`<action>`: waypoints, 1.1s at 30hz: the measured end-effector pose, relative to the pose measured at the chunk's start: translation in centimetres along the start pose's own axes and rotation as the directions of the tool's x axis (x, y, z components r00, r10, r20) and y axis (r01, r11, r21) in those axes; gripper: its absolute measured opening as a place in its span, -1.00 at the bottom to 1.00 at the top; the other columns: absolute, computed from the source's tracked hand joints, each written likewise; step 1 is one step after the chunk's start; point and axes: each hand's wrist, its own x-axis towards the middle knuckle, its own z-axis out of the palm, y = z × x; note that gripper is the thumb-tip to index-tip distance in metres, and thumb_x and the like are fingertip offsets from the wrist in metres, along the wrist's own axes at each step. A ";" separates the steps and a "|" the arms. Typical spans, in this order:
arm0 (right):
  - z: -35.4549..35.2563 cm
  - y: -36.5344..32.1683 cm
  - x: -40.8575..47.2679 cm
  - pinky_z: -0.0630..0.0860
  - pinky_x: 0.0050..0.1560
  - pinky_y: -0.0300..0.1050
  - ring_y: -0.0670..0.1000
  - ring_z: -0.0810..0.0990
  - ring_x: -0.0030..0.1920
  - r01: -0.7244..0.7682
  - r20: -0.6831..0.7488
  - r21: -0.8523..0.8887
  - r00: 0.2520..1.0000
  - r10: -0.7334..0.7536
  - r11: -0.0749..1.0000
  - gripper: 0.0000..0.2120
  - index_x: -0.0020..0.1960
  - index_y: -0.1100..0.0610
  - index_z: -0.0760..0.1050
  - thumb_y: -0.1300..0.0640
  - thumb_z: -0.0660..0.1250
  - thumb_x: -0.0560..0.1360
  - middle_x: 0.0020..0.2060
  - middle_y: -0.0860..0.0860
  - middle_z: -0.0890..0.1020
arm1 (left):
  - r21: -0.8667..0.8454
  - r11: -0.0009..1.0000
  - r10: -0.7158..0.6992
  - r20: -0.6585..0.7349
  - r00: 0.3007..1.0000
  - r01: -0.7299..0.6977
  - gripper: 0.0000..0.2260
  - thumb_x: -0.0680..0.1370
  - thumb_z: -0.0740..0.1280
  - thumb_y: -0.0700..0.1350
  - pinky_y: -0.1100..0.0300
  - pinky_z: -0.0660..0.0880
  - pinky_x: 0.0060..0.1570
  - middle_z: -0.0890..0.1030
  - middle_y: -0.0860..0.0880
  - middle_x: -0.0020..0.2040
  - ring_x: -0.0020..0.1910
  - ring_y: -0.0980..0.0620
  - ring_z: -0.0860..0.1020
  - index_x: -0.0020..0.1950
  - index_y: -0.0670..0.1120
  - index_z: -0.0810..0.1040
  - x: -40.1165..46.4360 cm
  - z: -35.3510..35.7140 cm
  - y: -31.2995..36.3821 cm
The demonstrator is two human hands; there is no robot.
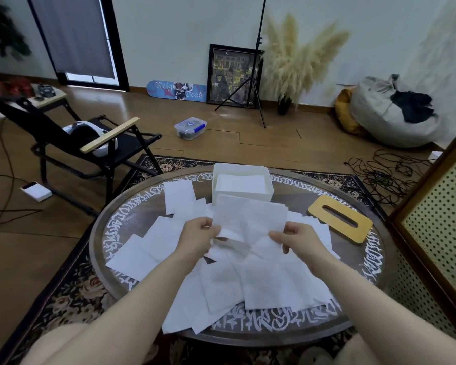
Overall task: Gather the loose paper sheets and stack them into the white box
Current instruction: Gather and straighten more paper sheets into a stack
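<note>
A white paper sheet [249,216] is held up over the round table, just in front of the white box [241,171]. My left hand [198,237] pinches its lower left edge and my right hand [299,239] pinches its lower right edge. The white box stands at the table's far side with some sheets lying flat inside. Several loose white sheets [261,283] lie scattered and overlapping across the table below and around my hands.
The round table [358,293] has a dark top with white lettering around its rim. A wooden tissue-box lid [340,218] with a slot lies at the right. A perforated cabinet [437,233] stands close at right, a black folding chair [90,143] at far left.
</note>
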 end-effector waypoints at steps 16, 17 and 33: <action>-1.1 -6.0 11.4 0.39 -0.50 -0.30 -0.04 0.39 -0.44 0.042 -0.097 -0.177 0.993 -0.060 0.983 -0.90 -0.03 0.19 0.53 0.34 0.30 0.50 -0.25 0.08 0.55 | 0.297 0.940 0.215 -0.134 0.967 -0.168 -0.83 0.51 0.34 -0.18 0.09 0.50 -0.11 0.56 0.00 -0.11 -0.19 -0.03 0.53 0.09 -0.04 0.56 11.4 0.1 5.0; -0.9 -5.9 12.2 0.37 -0.50 -0.29 -0.03 0.41 -0.43 0.040 -0.124 -0.195 0.990 -0.066 0.980 -0.89 -0.04 0.18 0.53 0.33 0.32 0.47 -0.25 0.08 0.55 | 0.342 0.926 0.217 -0.141 0.966 -0.158 -0.85 0.52 0.33 -0.17 0.13 0.47 -0.16 0.54 0.04 -0.13 -0.20 -0.01 0.52 0.07 -0.01 0.55 12.0 0.2 5.2; 1.9 -3.3 17.2 0.37 -0.08 -0.14 0.05 0.55 0.05 -0.023 -0.282 -0.610 0.941 -0.189 0.792 -0.84 0.04 -0.01 0.49 0.10 0.35 0.46 -0.02 -0.03 0.60 | 0.867 0.486 0.330 -0.067 0.942 -0.109 -0.76 0.48 0.19 -0.30 0.14 0.31 -0.24 0.61 -0.10 0.02 -0.01 -0.15 0.54 0.03 -0.10 0.58 16.1 2.6 4.5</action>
